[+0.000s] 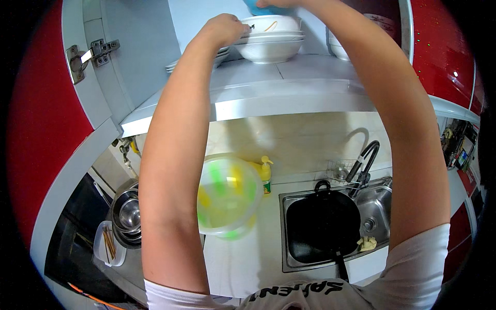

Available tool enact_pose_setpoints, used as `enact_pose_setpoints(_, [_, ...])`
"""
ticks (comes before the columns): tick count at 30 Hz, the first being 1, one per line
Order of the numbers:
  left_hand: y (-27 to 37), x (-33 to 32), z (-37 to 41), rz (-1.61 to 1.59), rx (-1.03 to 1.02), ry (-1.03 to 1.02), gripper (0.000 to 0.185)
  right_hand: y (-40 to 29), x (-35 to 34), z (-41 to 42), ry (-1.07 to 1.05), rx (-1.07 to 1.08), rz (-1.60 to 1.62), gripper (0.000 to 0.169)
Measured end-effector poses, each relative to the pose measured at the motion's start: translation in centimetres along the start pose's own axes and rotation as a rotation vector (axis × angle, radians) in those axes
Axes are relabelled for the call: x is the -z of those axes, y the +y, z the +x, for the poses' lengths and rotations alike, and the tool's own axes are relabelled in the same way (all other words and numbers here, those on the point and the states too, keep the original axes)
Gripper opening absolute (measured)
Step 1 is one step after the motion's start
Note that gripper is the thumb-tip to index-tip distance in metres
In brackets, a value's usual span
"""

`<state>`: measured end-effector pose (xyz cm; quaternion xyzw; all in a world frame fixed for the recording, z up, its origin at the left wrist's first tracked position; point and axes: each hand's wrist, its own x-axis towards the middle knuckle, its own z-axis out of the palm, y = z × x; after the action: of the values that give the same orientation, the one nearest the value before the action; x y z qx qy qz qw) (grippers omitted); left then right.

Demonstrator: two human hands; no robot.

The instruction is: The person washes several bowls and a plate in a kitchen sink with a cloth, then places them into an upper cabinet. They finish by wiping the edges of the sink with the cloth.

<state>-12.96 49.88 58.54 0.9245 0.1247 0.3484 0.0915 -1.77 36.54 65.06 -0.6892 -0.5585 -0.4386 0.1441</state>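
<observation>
Both arms reach up into a wall cabinet. My left hand [226, 30] touches the left rim of a white bowl with a printed pattern [277, 25], which tops a stack of white bowls [269, 50] on the shelf. My right hand [277, 3], cut off by the top edge of the view, has its fingers on a blue bowl-like item [263, 8] just above the stack. White plates [221, 57] stand left of the bowls, partly behind my left forearm. More white bowls [340, 50] show behind my right forearm.
Below the shelf [271, 102], a translucent plastic basin [228, 195] and a yellow pump bottle [266, 174] stand on the counter. A black pan [323, 224] lies in the sink [284, 248] by a black faucet [362, 170]. Steel bowls [130, 215] are at left. Red cabinet doors [42, 135] flank the shelf.
</observation>
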Motion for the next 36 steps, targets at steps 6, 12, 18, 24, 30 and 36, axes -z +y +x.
enact_pose_setpoints(6, [0.1,-0.1,0.0,0.045,0.000,-0.006,0.042,0.5,-0.6,0.1,-0.146,0.023,-0.017,0.045])
enact_pose_setpoints(12, [-0.9,-0.3,0.1,-0.058,-0.007,-0.010,0.043,1.6,-1.0,0.3,-0.341,0.006,0.112,0.038])
enact_pose_setpoints(18, [-1.8,-0.1,0.4,-0.059,0.018,-0.024,0.037,1.5,-0.5,0.3,-0.460,-0.014,0.169,0.039])
enact_pose_setpoints(24, [-2.3,0.0,0.4,0.009,0.082,-0.019,0.033,1.5,-0.4,-0.1,-0.482,0.009,0.163,0.031])
enact_pose_setpoints(30, [-2.2,0.3,0.0,-0.010,0.112,-0.023,0.032,1.2,-0.2,-0.4,-0.502,-0.034,0.250,0.027])
enact_pose_setpoints(36, [-1.9,0.1,-0.3,-0.030,0.127,-0.015,0.031,1.2,-0.8,-0.8,-0.475,0.006,0.230,0.029])
